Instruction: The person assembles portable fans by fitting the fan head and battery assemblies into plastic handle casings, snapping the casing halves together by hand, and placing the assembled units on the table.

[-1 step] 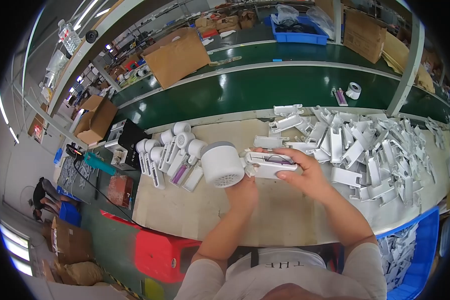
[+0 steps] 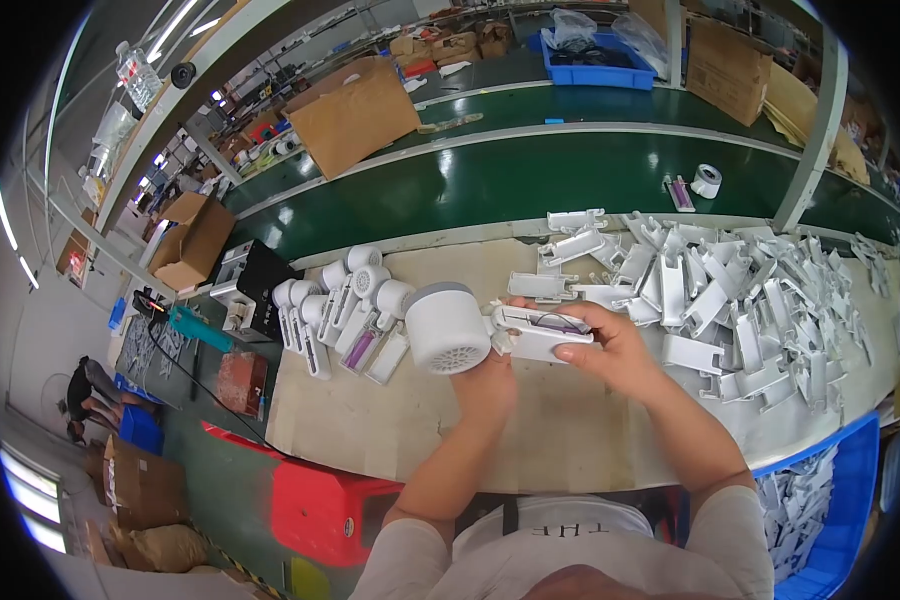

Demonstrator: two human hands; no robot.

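Observation:
A white handheld fan (image 2: pixel 448 330) with a round, grilled head and an opened handle is held above the table between both my hands. My left hand (image 2: pixel 486 385) is closed under the neck, its fingers partly hidden by the fan head. My right hand (image 2: pixel 615 350) pinches the far end of the handle (image 2: pixel 540 335), thumb below and fingers above. A dark wire and a bit of purple show inside the handle. To the left lie several similar fans (image 2: pixel 368 280), one with a purple cell (image 2: pixel 360 348) in its open handle.
A big heap of white plastic handle shells (image 2: pixel 710 295) covers the table's right side. Beyond runs a green conveyor belt (image 2: pixel 510 185) carrying a tape roll (image 2: pixel 706 181). A teal tool (image 2: pixel 198 325) and black device (image 2: pixel 255 285) stand left; a blue bin (image 2: pixel 855 500) is lower right.
The fan's handle has tilted slightly in my hands, and less of the purple inside it shows. Both hands keep their hold.

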